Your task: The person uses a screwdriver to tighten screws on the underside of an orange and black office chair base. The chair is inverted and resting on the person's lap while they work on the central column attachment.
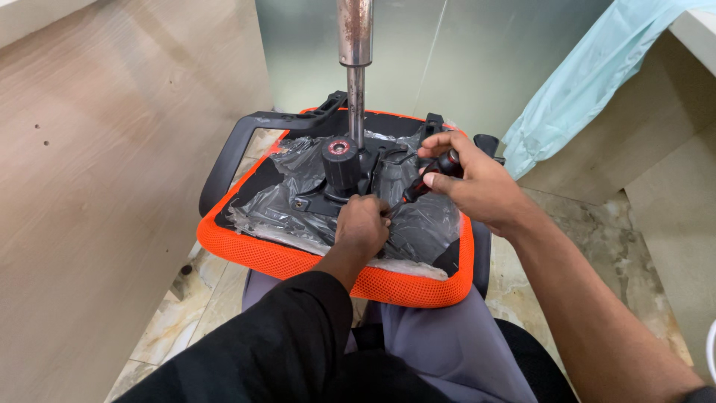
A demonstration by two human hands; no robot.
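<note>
An upturned office chair seat with an orange mesh edge (283,257) rests on the person's lap, its underside facing up and wrapped in clear crinkled plastic film (280,198). At the middle of that underside sits a black metal mechanism plate (317,201) with a round black adjustment knob (339,160), and a steel gas-lift column with rusty patches (356,45) rises straight up from it toward the top of the view. The right hand (477,183) grips a screwdriver with a black and red handle (432,175), its fingers clamped around the handle, and the shaft slants down to the left toward the plate. The left hand (362,224) lies on the plate just beside the screwdriver's tip, fingers curled together there; whether they pinch a screw or only steady the tip cannot be told. A black plastic armrest loop (231,149) curves off the seat's left side. Below the seat lie grey trousers (440,336) and a black sleeve (291,328). A pale green plastic sheet (589,75) hangs at the upper right, over a marble tile floor (589,239).
</note>
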